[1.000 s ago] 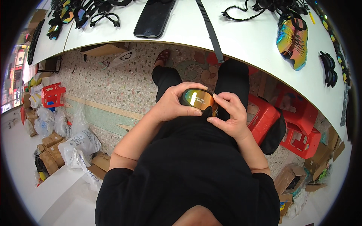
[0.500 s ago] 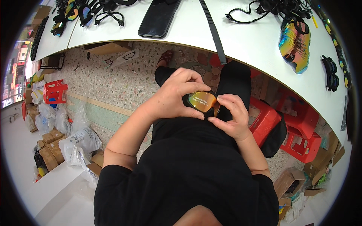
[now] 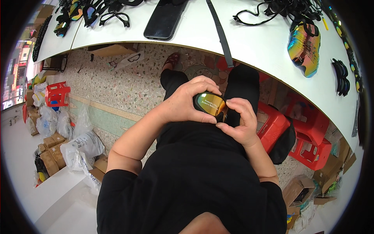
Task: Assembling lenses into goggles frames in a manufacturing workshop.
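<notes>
- Head view, looking down on a seated person: both hands meet over the lap, just below the curved edge of the white tabletop (image 3: 253, 43).
- Left hand (image 3: 187, 102): its grip is closed around a pair of goggles with a mirrored gold-orange lens (image 3: 210, 103), fingers curled over the top of the black frame and thumb under it.
- Right hand (image 3: 239, 121): its grip is pinched on the right end of the frame, fingertips bent in at the point where a strap would attach; what exactly they press there is hidden.
- Position of the piece: the goggles are held in the air between both hands, above the black-clad lap, well apart from the tabletop.
- Stage, as judged: work on this one pair looks under way, not finished, since both hands are on it and no strap is seen hanging from it.
- Surroundings: a rainbow-mirrored lens stack (image 3: 304, 46), a loose black strap (image 3: 220, 31), a dark phone (image 3: 165, 19) and further goggles (image 3: 83, 11) lie on the tabletop; red plastic stools (image 3: 307, 136) stand on the floor.
</notes>
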Action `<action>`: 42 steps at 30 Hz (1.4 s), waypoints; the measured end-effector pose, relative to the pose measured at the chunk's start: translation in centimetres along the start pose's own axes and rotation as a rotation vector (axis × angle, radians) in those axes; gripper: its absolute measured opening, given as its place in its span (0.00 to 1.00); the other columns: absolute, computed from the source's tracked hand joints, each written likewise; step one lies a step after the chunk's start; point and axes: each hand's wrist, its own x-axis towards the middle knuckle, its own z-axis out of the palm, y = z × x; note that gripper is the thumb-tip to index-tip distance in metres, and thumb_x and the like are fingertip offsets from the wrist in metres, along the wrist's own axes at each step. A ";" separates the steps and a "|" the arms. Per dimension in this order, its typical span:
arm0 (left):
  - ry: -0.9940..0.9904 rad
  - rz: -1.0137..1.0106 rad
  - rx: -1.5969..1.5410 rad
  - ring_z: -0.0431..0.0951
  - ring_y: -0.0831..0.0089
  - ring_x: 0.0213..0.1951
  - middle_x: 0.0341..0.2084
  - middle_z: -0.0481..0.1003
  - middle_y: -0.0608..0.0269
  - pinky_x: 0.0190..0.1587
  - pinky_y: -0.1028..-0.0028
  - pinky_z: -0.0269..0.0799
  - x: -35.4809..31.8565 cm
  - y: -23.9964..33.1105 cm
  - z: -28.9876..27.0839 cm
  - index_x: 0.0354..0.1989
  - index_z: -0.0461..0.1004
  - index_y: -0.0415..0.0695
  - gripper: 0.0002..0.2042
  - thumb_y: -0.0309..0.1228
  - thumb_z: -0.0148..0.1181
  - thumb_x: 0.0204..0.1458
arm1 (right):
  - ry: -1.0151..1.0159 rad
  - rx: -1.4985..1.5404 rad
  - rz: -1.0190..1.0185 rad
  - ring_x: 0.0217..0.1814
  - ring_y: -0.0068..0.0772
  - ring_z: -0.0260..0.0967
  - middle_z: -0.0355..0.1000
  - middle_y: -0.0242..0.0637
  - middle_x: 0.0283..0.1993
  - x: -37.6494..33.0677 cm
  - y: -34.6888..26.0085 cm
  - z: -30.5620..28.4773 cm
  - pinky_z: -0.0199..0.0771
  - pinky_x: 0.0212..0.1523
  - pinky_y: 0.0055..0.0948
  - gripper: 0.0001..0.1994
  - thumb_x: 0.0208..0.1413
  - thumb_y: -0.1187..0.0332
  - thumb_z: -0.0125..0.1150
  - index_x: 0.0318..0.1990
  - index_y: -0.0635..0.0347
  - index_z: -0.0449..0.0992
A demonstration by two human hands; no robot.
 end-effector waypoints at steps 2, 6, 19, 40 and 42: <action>0.003 -0.007 -0.034 0.74 0.61 0.52 0.46 0.73 0.59 0.57 0.66 0.69 -0.3 -0.2 0.1 0.45 0.76 0.44 0.28 0.35 0.80 0.31 | -0.019 -0.021 -0.018 0.49 0.40 0.72 0.72 0.42 0.48 0.1 0.0 -0.2 0.74 0.50 0.33 0.29 0.36 0.66 0.80 0.48 0.62 0.75; 0.033 0.042 0.021 0.74 0.61 0.54 0.47 0.74 0.57 0.57 0.64 0.69 -0.3 -0.2 -0.1 0.45 0.76 0.43 0.29 0.36 0.80 0.31 | -0.075 -0.059 -0.047 0.52 0.44 0.70 0.70 0.44 0.49 1.3 -0.6 -0.9 0.72 0.51 0.36 0.31 0.37 0.60 0.79 0.50 0.61 0.74; 0.014 0.109 0.104 0.77 0.58 0.46 0.42 0.75 0.55 0.49 0.66 0.75 -0.2 0.5 0.4 0.40 0.75 0.39 0.24 0.32 0.77 0.33 | -0.104 -0.189 -0.296 0.42 0.40 0.66 0.71 0.33 0.39 5.2 -2.3 1.1 0.68 0.43 0.36 0.12 0.40 0.73 0.67 0.37 0.57 0.81; -0.023 0.040 0.110 0.78 0.60 0.46 0.42 0.78 0.57 0.49 0.65 0.75 0.2 1.0 0.6 0.39 0.78 0.40 0.23 0.29 0.75 0.29 | -0.124 -0.145 -0.331 0.36 0.36 0.67 0.71 0.31 0.33 5.9 -2.7 0.9 0.65 0.38 0.34 0.08 0.40 0.73 0.67 0.31 0.58 0.79; -0.021 0.036 0.103 0.78 0.60 0.46 0.41 0.78 0.58 0.49 0.65 0.75 0.2 0.8 0.6 0.39 0.78 0.40 0.23 0.29 0.75 0.29 | -0.142 -0.117 -0.324 0.36 0.36 0.67 0.71 0.31 0.33 5.8 -2.7 0.8 0.65 0.38 0.34 0.07 0.41 0.73 0.67 0.31 0.58 0.79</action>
